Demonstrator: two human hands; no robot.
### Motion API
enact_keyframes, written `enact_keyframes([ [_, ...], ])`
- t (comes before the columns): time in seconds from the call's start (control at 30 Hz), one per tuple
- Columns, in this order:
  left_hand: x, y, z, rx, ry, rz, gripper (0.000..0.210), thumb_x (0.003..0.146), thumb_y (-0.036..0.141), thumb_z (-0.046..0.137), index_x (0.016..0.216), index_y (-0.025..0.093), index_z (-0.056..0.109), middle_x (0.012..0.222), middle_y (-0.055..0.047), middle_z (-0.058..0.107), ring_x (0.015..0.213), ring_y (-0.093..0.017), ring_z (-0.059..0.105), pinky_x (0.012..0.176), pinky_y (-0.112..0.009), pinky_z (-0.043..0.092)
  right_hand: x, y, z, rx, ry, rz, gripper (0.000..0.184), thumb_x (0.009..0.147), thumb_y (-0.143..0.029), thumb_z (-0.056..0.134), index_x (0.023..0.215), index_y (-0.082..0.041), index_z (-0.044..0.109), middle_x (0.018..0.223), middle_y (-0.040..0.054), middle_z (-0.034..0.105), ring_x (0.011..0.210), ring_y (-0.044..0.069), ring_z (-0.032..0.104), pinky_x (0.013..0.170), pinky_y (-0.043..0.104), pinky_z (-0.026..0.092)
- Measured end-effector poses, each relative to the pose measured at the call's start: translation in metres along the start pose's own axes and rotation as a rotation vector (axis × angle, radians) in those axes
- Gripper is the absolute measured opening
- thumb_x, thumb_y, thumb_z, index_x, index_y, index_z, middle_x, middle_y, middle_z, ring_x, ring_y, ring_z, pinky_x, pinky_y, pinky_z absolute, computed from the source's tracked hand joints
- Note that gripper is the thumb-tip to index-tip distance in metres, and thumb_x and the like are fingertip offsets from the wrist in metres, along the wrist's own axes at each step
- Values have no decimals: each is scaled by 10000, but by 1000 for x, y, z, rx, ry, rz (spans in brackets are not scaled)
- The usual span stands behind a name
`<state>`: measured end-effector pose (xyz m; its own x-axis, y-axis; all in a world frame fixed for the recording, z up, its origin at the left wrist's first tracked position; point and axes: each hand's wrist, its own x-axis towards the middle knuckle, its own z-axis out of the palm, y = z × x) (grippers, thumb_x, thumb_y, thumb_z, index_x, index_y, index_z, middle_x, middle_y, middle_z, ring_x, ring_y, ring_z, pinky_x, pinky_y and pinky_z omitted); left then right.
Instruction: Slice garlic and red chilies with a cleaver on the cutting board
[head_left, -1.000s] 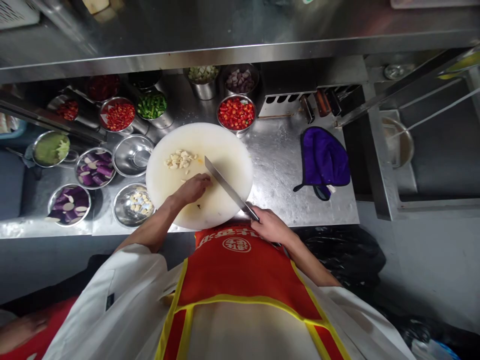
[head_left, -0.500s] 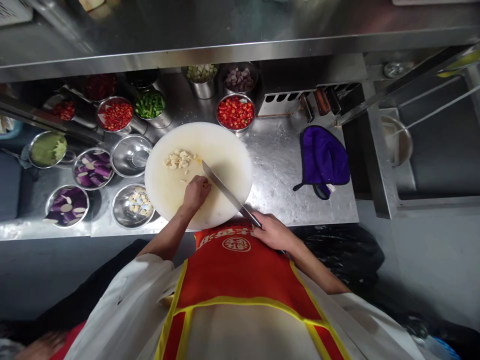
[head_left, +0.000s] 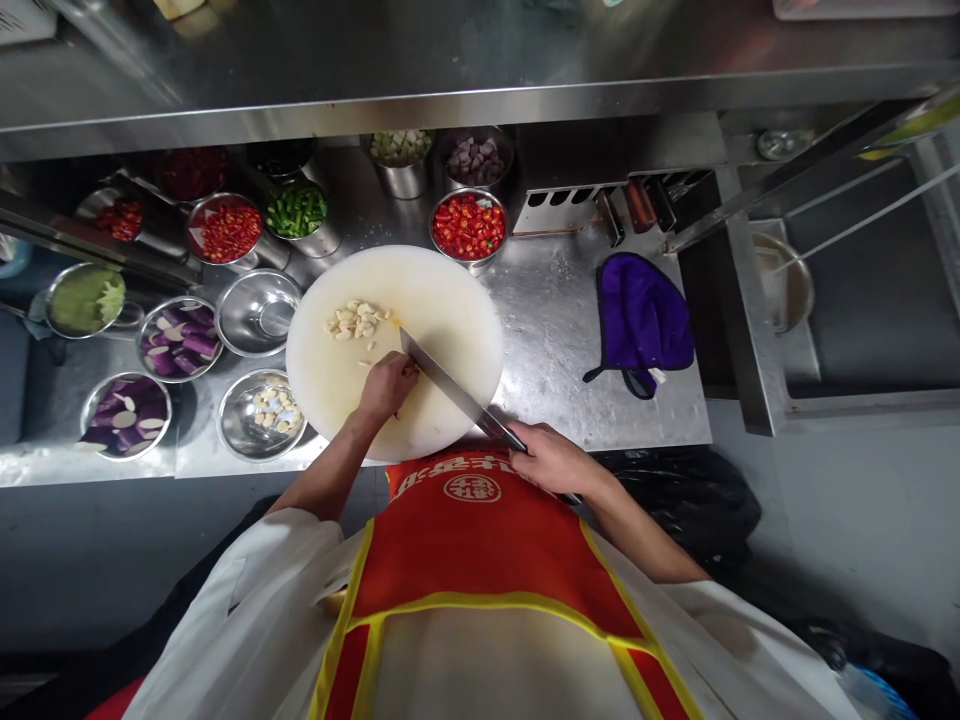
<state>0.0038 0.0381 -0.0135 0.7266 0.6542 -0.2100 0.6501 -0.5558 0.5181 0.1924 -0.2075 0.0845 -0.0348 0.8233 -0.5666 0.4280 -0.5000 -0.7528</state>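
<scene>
Steel knife (head_left: pixel 450 385), gripped by right hand (head_left: pixel 551 458), slants beside curled left hand (head_left: pixel 387 386), whose hold is unclear.

Ahead of you, a round metal pot (head_left: pixel 478 264) is holding chopped red peppers (head_left: pixel 469 226); to your right, a black-trimmed deep-purple cloth (head_left: pixel 646 315) is lying on the shiny steel counter (head_left: pixel 551 400), a black plastic bag (head_left: pixel 690 505) slumping below its edge.
</scene>
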Motion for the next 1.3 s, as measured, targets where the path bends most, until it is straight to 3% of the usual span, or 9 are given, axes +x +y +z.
enact_keyframes([
  [0.2,-1,3,1,2,-6,-6,119,848,212,543,792,196,646,893,-86,678,840,-218,636,768,-322,496,20,0,9,-84,19,15,243,816,-148,482,1027,-185,597,717,1,629,657,163,566,675,268,382],
  [0.53,-11,6,6,64,68,-171,170,841,166,534,923,181,682,980,-108,668,872,-242,651,775,-347,513,21,23,10,64,75,13,48,806,-185,470,799,-228,490,584,-64,519,591,146,544,600,244,366],
  [0.7,-9,5,7,4,103,-131,280,841,201,586,1109,169,661,1118,-130,658,988,-264,647,883,-373,535,25,23,13,74,91,19,37,801,-193,470,790,-227,473,577,-68,521,553,137,538,574,239,365],
  [0.87,-6,6,9,34,87,-27,221,814,99,534,956,185,680,1027,-113,665,1009,-267,630,928,-395,525,24,25,17,176,31,87,149,821,-199,468,942,-228,548,551,-75,564,490,146,582,512,226,381],
  [1.07,-6,2,9,32,104,-68,180,887,169,523,968,180,684,1024,-113,656,954,-251,634,869,-374,518,22,24,15,189,9,79,79,831,-214,478,900,-233,513,551,-73,572,465,147,586,485,223,382],
  [1.2,1,10,12,68,124,-128,186,878,143,510,926,181,685,1005,-114,646,914,-238,633,804,-355,510,24,25,12,160,24,67,49,828,-218,478,870,-234,500,543,-78,540,470,142,559,496,228,367],
  [1.3,-8,4,6,122,116,-137,178,869,139,512,869,189,683,964,-109,648,911,-239,626,796,-351,506,25,26,11,138,23,68,29,835,-223,475,856,-235,491,521,-85,512,456,137,532,494,232,350],
])
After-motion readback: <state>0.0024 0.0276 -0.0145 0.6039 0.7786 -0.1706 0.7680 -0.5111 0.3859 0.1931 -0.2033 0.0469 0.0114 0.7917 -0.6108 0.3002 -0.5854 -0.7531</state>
